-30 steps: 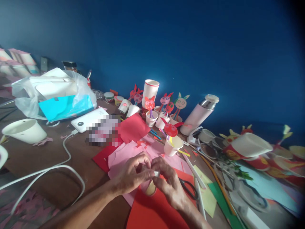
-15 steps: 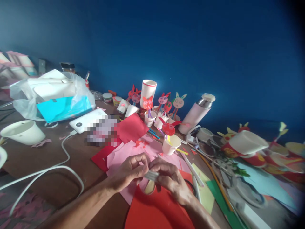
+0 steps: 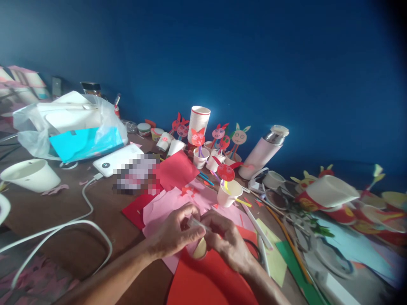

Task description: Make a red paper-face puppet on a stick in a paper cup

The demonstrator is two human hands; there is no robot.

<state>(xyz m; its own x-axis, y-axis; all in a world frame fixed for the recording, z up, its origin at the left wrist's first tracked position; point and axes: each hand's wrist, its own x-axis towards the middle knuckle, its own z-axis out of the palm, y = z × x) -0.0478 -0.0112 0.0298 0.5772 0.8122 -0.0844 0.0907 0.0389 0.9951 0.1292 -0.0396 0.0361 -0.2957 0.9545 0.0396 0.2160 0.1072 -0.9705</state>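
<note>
My left hand (image 3: 178, 231) is closed in a pinch on a small whitish, partly translucent strip (image 3: 193, 223), its thumb across the front. Close against it, my right hand (image 3: 224, 239) has its fingers curled at the strip's right end; what lies between those fingertips is mostly hidden. Just below the fingers shows a tan rounded piece (image 3: 200, 249), partly covered, whose kind I cannot make out. Under both hands lie sheets of red paper (image 3: 210, 281) and pink paper (image 3: 159, 212). A paper cup (image 3: 229, 195) with a red eared paper face (image 3: 226, 172) on straws stands just beyond.
More small cups with paper animal faces (image 3: 239, 136) line the wall, near a tall cup (image 3: 199, 120) and a leaning thermos (image 3: 262, 152). Left are a bulging plastic bag (image 3: 108, 118), a white power bank (image 3: 116, 161) and its looping cable (image 3: 85, 199). Pencils, scissors and cups crowd the right.
The whitish strip has turned from lying flat between the hands to slanting up by the left fingers. My left thumb has shifted right, nearer the right hand.
</note>
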